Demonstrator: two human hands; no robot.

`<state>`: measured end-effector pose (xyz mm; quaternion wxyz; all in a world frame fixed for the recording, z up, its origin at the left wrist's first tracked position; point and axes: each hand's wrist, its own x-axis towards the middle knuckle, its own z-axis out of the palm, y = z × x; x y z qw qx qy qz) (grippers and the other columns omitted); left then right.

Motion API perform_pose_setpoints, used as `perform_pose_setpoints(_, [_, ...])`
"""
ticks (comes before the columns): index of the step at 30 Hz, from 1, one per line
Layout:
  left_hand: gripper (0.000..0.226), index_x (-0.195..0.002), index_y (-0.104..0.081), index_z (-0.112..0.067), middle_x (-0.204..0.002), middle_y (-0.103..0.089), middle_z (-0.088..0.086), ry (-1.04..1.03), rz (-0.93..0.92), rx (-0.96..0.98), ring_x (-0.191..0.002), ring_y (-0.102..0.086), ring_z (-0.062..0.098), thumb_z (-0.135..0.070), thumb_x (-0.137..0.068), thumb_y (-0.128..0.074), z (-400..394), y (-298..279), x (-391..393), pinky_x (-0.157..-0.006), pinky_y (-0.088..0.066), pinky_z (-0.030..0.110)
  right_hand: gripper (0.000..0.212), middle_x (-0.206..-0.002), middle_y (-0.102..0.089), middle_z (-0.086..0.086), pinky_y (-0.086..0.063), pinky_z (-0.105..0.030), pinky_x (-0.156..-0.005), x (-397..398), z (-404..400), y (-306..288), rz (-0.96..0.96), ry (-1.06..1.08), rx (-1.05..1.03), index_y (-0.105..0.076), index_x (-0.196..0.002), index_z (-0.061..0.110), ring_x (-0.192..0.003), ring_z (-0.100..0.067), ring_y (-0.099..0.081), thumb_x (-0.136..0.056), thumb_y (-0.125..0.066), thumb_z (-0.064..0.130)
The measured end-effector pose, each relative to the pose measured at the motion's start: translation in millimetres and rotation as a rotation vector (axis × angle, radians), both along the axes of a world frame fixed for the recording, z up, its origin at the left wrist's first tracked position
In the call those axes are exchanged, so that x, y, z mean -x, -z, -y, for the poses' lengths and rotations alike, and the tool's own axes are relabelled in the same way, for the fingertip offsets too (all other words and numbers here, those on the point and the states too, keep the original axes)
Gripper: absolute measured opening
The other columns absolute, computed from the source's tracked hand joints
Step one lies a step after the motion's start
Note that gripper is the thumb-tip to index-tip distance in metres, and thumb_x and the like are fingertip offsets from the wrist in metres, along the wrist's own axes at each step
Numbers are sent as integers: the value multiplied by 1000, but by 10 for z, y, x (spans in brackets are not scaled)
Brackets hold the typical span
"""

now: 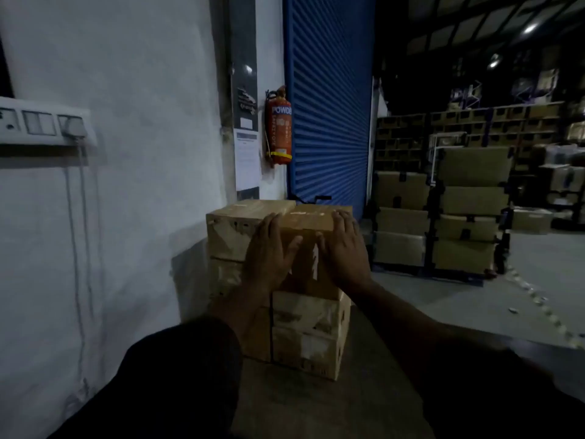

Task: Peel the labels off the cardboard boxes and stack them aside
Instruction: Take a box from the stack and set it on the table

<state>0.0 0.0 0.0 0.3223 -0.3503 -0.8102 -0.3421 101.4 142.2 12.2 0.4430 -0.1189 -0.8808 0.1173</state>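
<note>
Two hands of yours lie flat on the near face of the top cardboard box (308, 236) in the right column of a stack by the white wall (126, 153). Your left hand (269, 251) spreads its fingers wide and straight over the box's left edge, and your right hand (343, 248) does the same along its right edge; neither curls round anything. Between your thumbs a torn white strip of label (315, 259) runs down the box face. That box sits on two lighter boxes (308, 331), whose faces show pale patches. Just beside it to the left stands a second column of boxes (231, 236), touching it. Behind the stack hangs a red fire extinguisher (278, 131) next to a blue roller shutter (329, 106). Well apart on your right, more cartons (471, 210) stand stacked on the floor.
</note>
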Motion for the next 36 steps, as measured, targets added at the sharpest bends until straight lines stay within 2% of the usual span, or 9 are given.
perform_pose_setpoints(6, [72, -153, -24, -15, -156, -31, 13, -31, 125, -11, -140, -37, 29, -59, -98, -39, -233, 210, 416, -110, -38, 44, 59, -147, -40, -18, -31, -46, -113, 383, -252, 265, 27, 27, 62, -39, -140, 3, -138, -31, -33, -97, -43, 43])
perform_pose_setpoints(9, [74, -153, -24, -15, -156, -32, 12, -70, 189, -48, -140, -37, 29, -62, -97, -36, -380, 259, 682, -109, -41, 47, 60, -149, -37, -16, -30, -47, -114, 573, -441, 312, 23, 2, 117, -37, -141, 5, -140, -30, -30, -98, -41, 46])
perform_pose_setpoints(13, [72, -154, -22, -17, -158, -29, 10, -117, 273, -67, -143, -34, 28, -61, -98, -35, -638, 295, 994, -111, -36, 45, 58, -152, -33, -13, -26, -45, -117, 856, -716, 314, 7, -15, 192, -35, -143, 8, -143, -28, -24, -99, -44, 44])
perform_pose_setpoints(17, [71, -153, -23, -22, -157, -31, 8, -172, 360, -163, -140, -37, 29, -63, -97, -36, -870, 361, 1310, -107, -39, 46, 55, -151, -34, -13, -27, -48, -115, 1125, -974, 332, 20, -37, 286, -39, -140, 8, -141, -28, -27, -98, -44, 43])
perform_pose_setpoints(22, [71, -153, -27, -19, -154, -37, 11, -191, 411, -310, -139, -39, 31, -60, -97, -41, -1100, 549, 1531, -111, -38, 48, 44, -141, -41, -12, -36, -50, -107, 1412, -1175, 467, 22, -55, 355, -46, -127, 12, -132, -28, -36, -98, -42, 46])
perform_pose_setpoints(26, [62, -142, -42, -16, -143, -46, 11, -267, 396, -425, -130, -46, 30, -58, -97, -42, -1189, 529, 1655, -103, -42, 45, 43, -136, -42, -10, -42, -49, -101, 1522, -1221, 492, -45, -45, 455, -45, -122, 13, -125, -28, -41, -96, -45, 48])
perform_pose_setpoints(31, [56, -115, -54, -12, -116, -59, 10, -323, 383, -602, -105, -57, 28, -62, -93, -41, -1326, 468, 1723, -88, -50, 44, 60, -136, -49, -10, -45, -43, -99, 1562, -1284, 435, -96, 43, 653, -39, -136, 10, -122, -26, -50, -92, -50, 50])
perform_pose_setpoints(34, [52, -111, -55, -14, -111, -62, 6, -272, 432, -692, -101, -59, 24, -61, -94, -42, -1425, 461, 1707, -88, -49, 41, 60, -129, -57, -9, -50, -42, -91, 1531, -1357, 404, -134, 87, 798, -41, -136, 10, -112, -27, -58, -90, -52, 48])
perform_pose_setpoints(36, [46, -113, -60, -14, -113, -63, 3, -211, 444, -718, -103, -58, 18, -54, -97, -47, -1483, 432, 1673, -90, -47, 36, 52, -117, -63, -8, -52, -39, -84, 1495, -1428, 390, -175, 83, 852, -50, -127, 11, -103, -26, -61, -89, -53, 45])
